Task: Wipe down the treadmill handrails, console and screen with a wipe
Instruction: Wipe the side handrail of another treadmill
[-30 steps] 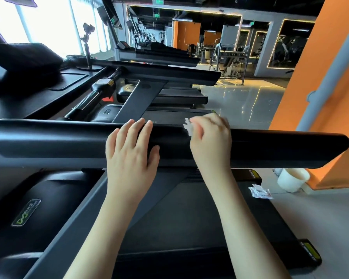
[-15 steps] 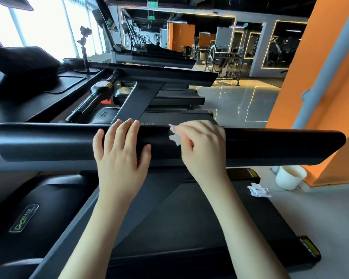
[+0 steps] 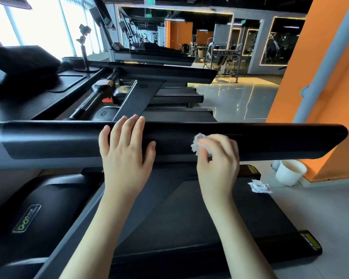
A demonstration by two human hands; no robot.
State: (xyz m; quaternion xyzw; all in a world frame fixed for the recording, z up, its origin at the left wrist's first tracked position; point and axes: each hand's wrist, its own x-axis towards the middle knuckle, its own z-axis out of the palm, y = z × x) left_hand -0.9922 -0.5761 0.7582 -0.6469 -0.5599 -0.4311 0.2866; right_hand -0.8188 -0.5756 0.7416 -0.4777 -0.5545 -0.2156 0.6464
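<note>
White wipe (image 3: 197, 144), crumpled, pinched in my right hand (image 3: 219, 160) against the handrail (image 3: 280, 139) front, mid-rail. Left hand (image 3: 125, 152) flat on the rail, fingers straight, holding nothing. Best: firm pressure, overlapping strokes toward the right end.

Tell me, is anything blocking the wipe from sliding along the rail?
Toward the right end of the rail, nothing visible blocks the wipe pinched in the right hand. Toward the left, the left hand rests flat on the rail, right in the wipe's path.
</note>
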